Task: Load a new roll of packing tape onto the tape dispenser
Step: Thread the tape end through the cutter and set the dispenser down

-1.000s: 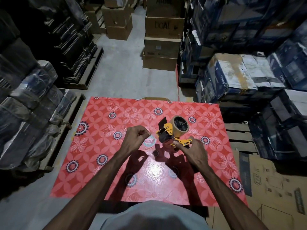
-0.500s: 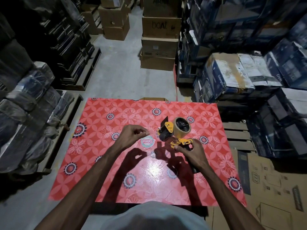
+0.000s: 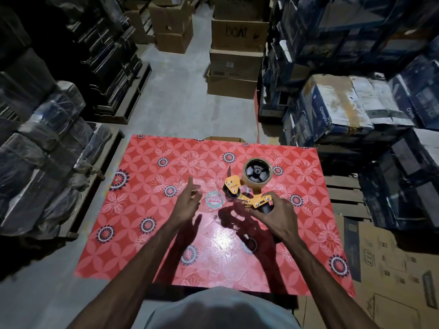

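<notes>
Twelve o'clock, cardboard box (image 3: pixel 240 32) reads "boat". Two o'clock, blue carton (image 3: pixel 325 115) says "Crompton". Print on my tape dispenser (image 3: pixel 234 184) and the round sticker (image 3: pixel 214 199): can't make out.

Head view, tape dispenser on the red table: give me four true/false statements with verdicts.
1. The tape roll sits on the hub of the tape dispenser. True.
2. The left hand grips the tape dispenser. False: the right hand grips its handle, and the left hand is open and apart from it.
3. A round label lies on the table between the left hand and the tape dispenser. True.
4. The table cover is plain blue. False: it is red with a flower pattern.
</notes>
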A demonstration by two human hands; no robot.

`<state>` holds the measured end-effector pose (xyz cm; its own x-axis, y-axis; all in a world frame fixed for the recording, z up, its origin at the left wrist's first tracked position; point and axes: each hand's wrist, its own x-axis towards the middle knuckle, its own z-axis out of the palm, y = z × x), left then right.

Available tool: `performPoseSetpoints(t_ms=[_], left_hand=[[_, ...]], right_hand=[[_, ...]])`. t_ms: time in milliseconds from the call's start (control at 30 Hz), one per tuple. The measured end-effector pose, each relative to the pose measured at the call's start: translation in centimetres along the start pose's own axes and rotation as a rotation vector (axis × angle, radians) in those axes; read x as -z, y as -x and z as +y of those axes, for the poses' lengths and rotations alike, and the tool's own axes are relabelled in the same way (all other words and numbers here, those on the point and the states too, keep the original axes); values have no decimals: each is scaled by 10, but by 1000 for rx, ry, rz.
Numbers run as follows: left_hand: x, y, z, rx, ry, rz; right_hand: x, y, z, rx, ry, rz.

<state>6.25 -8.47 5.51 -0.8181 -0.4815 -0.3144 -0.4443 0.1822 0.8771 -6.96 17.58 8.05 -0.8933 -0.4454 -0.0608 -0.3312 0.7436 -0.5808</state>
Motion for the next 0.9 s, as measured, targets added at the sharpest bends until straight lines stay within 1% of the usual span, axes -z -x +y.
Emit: performPoseSetpoints(t_ms=[100,133,167,267,333,367,433,500,600,767,900], left_hand=[[-1,5,-38,-229,-369,6],[-3,6,-48,-277,-466,30],[-6,9,-53,-290,-520,46],[-9,15,-63,-216,-546,31],[-7,15,-73,-169,-583,-20],[-7,16,-76,-164,-601,-61],[-10,18,-77,-212,-616,-117],[-16,19,-72,-268,-618,-111],[-23,14,-72,-302,-627,-96],[-33,2,-90,-245,-631,-119],[-32,-7,-100,-230,-634,-66]], right_hand=[[-2,0,-3,13,47,-15],[-3,0,-4,13,60,-23],[-4,0,-5,12,70,-36],[-10,-1,-5,-9,90,-77],[-15,-2,-5,-25,86,-95],[-18,-3,-6,-35,85,-102],[-25,-6,-7,-56,99,-108],[-34,-9,-8,-82,105,-117],[-51,-16,-7,-70,108,-124],[-73,-30,-8,-77,107,-135],[-77,-33,-17,-76,131,-121]])
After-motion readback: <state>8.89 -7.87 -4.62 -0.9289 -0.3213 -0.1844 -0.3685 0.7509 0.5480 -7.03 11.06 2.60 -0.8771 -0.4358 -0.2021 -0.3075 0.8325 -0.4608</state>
